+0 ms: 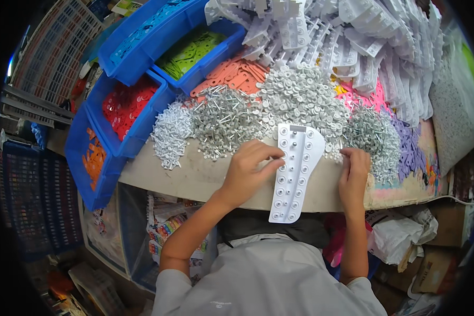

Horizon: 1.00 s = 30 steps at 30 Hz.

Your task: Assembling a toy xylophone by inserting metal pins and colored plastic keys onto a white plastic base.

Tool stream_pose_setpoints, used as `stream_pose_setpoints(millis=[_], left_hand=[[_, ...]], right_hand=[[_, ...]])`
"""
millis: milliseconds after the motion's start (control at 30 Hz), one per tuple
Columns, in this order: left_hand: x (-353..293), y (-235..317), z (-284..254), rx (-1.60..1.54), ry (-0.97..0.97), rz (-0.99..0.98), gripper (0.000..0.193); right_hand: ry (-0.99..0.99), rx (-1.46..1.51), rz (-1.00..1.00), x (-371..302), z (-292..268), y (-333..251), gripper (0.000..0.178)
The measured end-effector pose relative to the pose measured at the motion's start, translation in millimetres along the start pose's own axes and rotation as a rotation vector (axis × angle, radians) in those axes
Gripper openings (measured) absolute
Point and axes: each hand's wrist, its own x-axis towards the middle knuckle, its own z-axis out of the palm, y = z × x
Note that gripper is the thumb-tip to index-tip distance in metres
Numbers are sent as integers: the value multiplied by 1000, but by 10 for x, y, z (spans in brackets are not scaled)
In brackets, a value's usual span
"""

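Observation:
A long white plastic panel [293, 174] with two rows of round studs and a raised channel lies at the table's front edge, its lower end overhanging. My left hand [246, 171] is closed in a pinch, thumb and forefinger tips over the panel's left edge; whatever is between them is too small to make out. To the panel's right, my right hand [354, 174] has its fingers curled together at the edge of a heap of small white round caps [303, 100] and a heap of metal pins [367, 129]. What its fingertips hold, if anything, is hidden.
More metal pins [224, 118] and small white pegs [169, 134] lie left of the panel. Blue bins [118, 150] hold red, orange, green and blue parts. White panels [321, 47] are stacked at the back; purple pieces [410, 150] lie right, near a large plastic bag [455, 105].

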Motion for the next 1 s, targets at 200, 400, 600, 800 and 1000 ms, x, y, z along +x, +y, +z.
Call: stream_pose_setpoints(millis=[200, 400, 600, 800, 1000], left_hand=[[87, -150, 315, 137, -68, 93, 10], [182, -253, 449, 182, -93, 204, 10], [237, -236, 401, 255, -192, 267, 9], [195, -210, 248, 266, -209, 183, 21], [-86, -132, 265, 358, -208, 198, 30]], right_hand=[[-74, 750, 217, -171, 35, -534, 11], [-82, 726, 187, -224, 203, -725, 10], [-63, 689, 229, -128, 284, -753, 10], [-47, 574, 117, -102, 359, -749, 13], [-16, 581, 26, -116, 360, -693, 16]])
